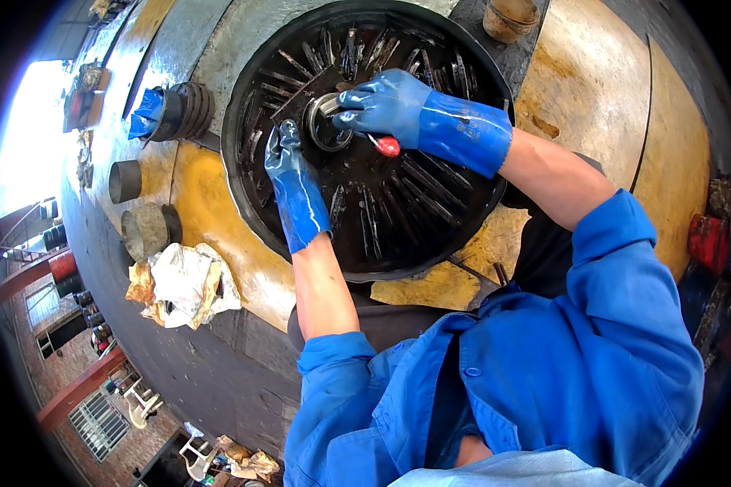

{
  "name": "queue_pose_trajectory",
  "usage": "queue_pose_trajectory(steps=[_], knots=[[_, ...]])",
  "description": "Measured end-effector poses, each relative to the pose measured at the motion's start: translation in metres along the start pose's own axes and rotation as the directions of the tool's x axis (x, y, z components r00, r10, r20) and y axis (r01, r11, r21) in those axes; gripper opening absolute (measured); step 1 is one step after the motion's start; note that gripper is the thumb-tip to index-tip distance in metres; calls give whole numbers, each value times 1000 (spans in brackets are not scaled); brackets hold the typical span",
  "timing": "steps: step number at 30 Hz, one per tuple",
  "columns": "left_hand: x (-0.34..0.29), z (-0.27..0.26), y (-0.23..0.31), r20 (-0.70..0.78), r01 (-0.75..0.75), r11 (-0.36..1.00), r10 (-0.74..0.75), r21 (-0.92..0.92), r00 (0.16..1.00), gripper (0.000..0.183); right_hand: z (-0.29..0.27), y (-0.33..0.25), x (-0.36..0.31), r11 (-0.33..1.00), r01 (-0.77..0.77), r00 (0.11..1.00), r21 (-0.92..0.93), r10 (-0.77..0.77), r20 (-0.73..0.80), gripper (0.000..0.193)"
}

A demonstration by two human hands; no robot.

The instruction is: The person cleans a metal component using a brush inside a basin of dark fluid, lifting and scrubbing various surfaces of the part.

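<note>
Both my hands wear long blue rubber gloves and work over a wide, round black basin (237, 178), wet and dark inside. My right hand (382, 105) is closed on a shiny metal ring (330, 146) near the basin's middle. Below that hand a red, rounded handle-like end (388, 146) sticks out; what it belongs to is hidden. My left hand (284, 154) is to the left of the ring, its fingers bent together beside a dark flat strip (294, 99); what they grip is unclear. Several narrow dark slats (430, 188) stand in a spoke-like pattern around the basin.
Left of the basin are a stack of dark round tubs (193, 111) with a blue cloth, an open metal cylinder (125, 181), another can (144, 231) and crumpled white rags (188, 280). A rusty pot (510, 18) stands beyond the basin's right side. Stained yellowish sheets (597, 89) cover the floor.
</note>
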State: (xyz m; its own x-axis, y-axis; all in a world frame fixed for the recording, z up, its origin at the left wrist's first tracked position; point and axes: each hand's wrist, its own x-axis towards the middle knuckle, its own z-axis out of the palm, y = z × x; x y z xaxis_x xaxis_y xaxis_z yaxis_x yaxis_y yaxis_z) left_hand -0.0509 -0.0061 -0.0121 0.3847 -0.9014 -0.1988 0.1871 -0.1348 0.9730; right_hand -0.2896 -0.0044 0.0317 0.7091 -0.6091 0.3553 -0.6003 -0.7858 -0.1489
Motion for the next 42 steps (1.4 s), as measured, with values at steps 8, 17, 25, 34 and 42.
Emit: queue_pose_trajectory(steps=[8, 17, 25, 34, 42], knots=[[-16, 14, 14, 74, -61, 998, 61, 8, 995, 26, 10, -18, 1, 299, -703, 632, 646, 679, 373, 28], [-5, 11, -1, -42, 34, 997, -37, -68, 998, 27, 26, -14, 6, -139, -554, 522, 821, 710, 472, 33], [0, -5, 8, -176, 100, 995, -96, 15, 980, 38, -41, -2, 6, 361, -677, 646, 641, 708, 284, 37], [12, -13, 1, 389, 358, 812, -178, -461, 904, 48, 8, 37, -6, 215, -500, 564, 839, 816, 127, 42], [7, -20, -6, 412, 375, 775, -163, -509, 897, 55, 28, 2, -9, -117, -404, 506, 907, 798, 328, 29]])
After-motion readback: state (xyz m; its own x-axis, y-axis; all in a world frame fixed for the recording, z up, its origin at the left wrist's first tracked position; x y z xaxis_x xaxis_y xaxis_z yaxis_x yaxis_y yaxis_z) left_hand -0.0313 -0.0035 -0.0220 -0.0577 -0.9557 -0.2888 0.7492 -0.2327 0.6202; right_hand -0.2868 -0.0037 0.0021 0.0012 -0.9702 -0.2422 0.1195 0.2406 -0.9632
